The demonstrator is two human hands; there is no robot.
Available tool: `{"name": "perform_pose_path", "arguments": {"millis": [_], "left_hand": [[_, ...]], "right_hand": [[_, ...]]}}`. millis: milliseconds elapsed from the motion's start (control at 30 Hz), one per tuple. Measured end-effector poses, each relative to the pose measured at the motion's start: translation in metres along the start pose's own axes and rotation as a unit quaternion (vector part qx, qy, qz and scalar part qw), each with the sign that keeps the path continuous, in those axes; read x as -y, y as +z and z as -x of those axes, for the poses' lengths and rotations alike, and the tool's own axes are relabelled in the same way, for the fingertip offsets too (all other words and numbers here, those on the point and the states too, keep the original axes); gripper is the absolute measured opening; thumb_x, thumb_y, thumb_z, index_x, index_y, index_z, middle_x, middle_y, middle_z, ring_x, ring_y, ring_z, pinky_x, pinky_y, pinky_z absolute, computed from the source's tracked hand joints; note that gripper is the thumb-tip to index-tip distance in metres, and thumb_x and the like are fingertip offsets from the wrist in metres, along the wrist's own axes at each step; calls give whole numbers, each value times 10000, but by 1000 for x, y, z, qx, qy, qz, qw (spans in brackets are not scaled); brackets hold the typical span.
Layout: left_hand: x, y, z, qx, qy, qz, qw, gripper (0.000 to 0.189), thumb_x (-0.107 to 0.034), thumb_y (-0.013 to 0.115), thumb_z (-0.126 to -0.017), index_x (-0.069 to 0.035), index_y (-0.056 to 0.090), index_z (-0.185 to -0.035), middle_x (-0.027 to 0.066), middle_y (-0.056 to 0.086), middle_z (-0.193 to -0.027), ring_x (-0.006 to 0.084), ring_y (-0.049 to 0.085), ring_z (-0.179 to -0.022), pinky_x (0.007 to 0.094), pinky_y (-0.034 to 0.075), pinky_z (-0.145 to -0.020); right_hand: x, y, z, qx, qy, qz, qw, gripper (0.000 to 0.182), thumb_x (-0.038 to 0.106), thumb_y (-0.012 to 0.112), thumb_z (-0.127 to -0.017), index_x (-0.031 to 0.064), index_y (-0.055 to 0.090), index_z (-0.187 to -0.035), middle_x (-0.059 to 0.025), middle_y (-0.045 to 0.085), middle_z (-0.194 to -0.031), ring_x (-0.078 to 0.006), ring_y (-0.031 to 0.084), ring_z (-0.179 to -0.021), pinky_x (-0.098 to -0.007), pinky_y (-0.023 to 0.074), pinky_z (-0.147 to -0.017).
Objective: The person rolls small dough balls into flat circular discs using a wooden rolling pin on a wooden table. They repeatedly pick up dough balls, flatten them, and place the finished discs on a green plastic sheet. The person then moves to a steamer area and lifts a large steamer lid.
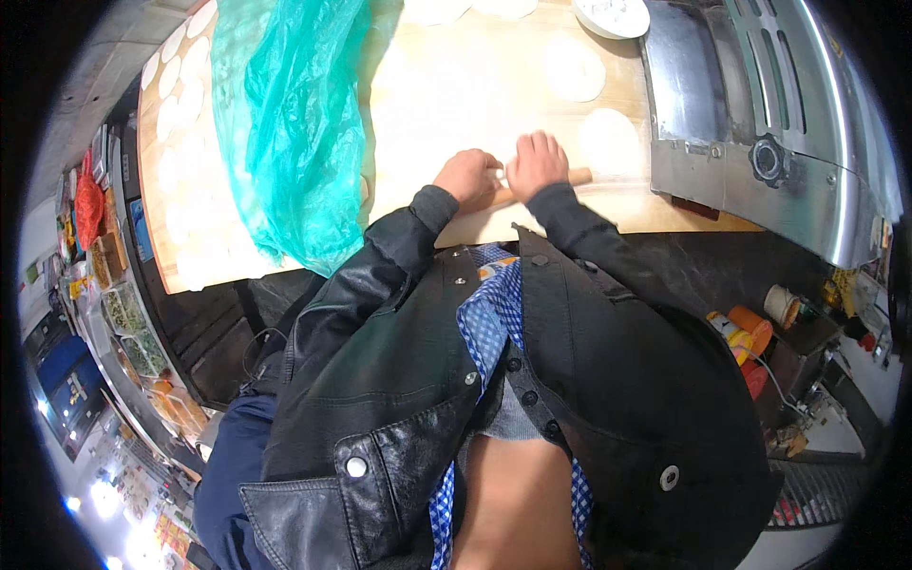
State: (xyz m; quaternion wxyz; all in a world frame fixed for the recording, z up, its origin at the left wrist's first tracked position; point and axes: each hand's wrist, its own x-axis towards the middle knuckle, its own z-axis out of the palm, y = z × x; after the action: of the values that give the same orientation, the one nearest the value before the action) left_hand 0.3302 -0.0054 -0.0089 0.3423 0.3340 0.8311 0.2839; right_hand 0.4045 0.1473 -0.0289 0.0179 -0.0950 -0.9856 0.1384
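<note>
Both my hands are close together over a floured wooden board [456,92]. My left hand [468,176] is curled at a small pale piece, seemingly dough [501,174], beside a wooden rolling pin [581,176]. My right hand [537,165] lies over the pin, whose right end sticks out past it; whether its fingers close around the pin cannot be told. Flat round dough wrappers lie to the right, one nearer me [610,140] and one farther off [574,69]. The board's surface is overexposed around the hands.
A green plastic bag [306,135] covers dough rounds left of my hands. More dough rounds [169,76] lie at the board's left end. A white bowl [614,17] stands at the far right, beside a stainless steel machine [755,160] with a black knob.
</note>
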Motion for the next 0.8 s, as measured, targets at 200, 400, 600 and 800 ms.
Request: {"name": "perform_pose_path", "arguments": {"millis": [200,400,600,800], "left_hand": [[42,3,15,-145,-3,36,989,243,-188,671,-804,-10,701,-966,203,681,-868,334,663,-824,388,522,-787],[30,5,39,-27,-51,118,991,303,-195,728,-783,5,684,-1006,192,687,-905,305,667,-850,386,515,-782],[47,5,12,-146,17,29,989,284,-214,695,-806,-9,684,-1003,210,678,-902,351,654,-867,416,510,-806],[107,20,55,-195,-51,192,960,339,-197,709,-808,21,645,-1061,216,674,-895,342,663,-815,391,525,-762]], "right_hand": [[2,0,30,-33,-58,20,998,544,186,582,-782,-17,497,-1280,-217,453,-1370,-356,378,-1314,-482,289,-1079],[12,1,38,26,-3,58,998,657,205,568,-778,6,421,-1387,-198,364,-1473,-328,289,-1398,-554,205,-1117],[11,15,-16,-16,-52,37,998,617,193,563,-793,-49,436,-1346,-236,375,-1445,-359,303,-1376,-493,219,-1133],[7,11,76,19,-37,64,997,615,250,571,-796,12,463,-1352,-195,405,-1435,-350,334,-1356,-566,235,-1090]]}}
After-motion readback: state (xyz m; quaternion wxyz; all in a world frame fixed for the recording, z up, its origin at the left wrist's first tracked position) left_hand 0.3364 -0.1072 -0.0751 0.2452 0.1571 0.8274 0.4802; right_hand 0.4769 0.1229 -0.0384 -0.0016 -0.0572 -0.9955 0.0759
